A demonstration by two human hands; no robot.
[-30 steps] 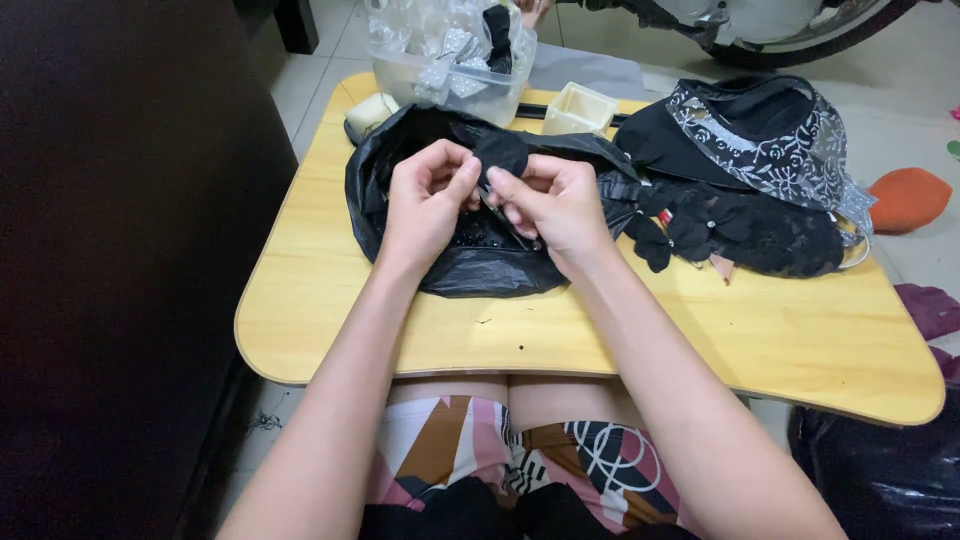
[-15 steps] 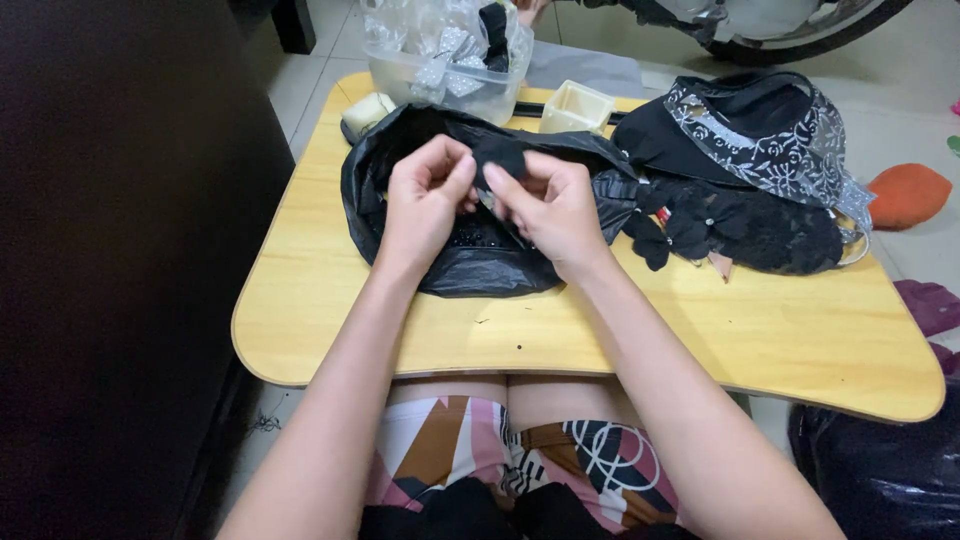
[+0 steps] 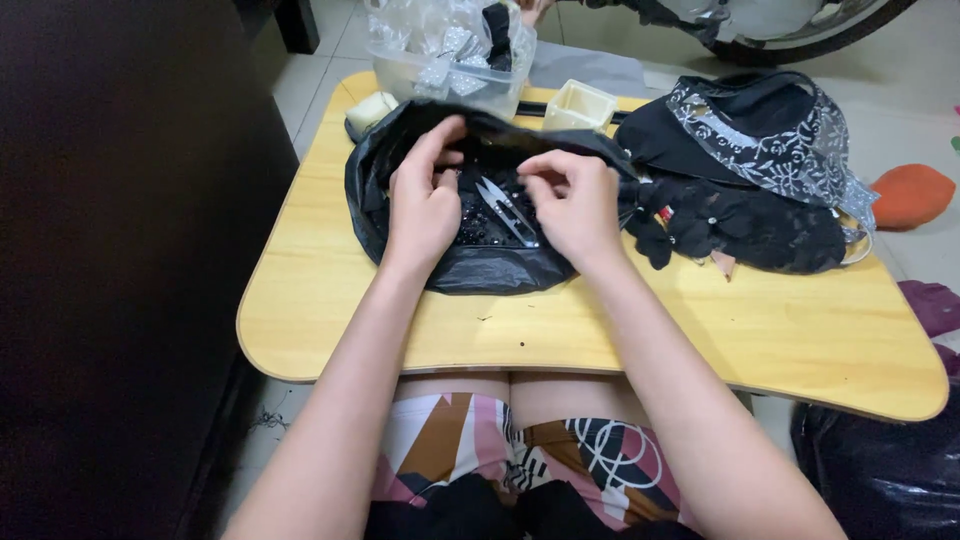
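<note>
A black plastic bag point(image 3: 470, 265) lies open on the yellow wooden lap table point(image 3: 600, 330), with small black beads point(image 3: 478, 228) inside and a pair of silver thread snips point(image 3: 505, 208) on top of them. My left hand point(image 3: 425, 205) rests on the bag's left side, its index finger reaching to the bag's far rim. I cannot tell whether it grips anything. My right hand point(image 3: 572, 200) hovers over the bag's right side with its fingertips pinched together. Nothing shows between them.
A clear plastic box point(image 3: 450, 65) of silvery bows stands at the table's far edge, beside a small cream square cup point(image 3: 580, 103). Black lace fabric with silver trim point(image 3: 770, 150) and black fabric flowers point(image 3: 690, 225) cover the right side. A dark cabinet point(image 3: 120, 250) stands at left.
My hands, pressed together over the bag before, have moved apart, and the snips and beads between them now show.
</note>
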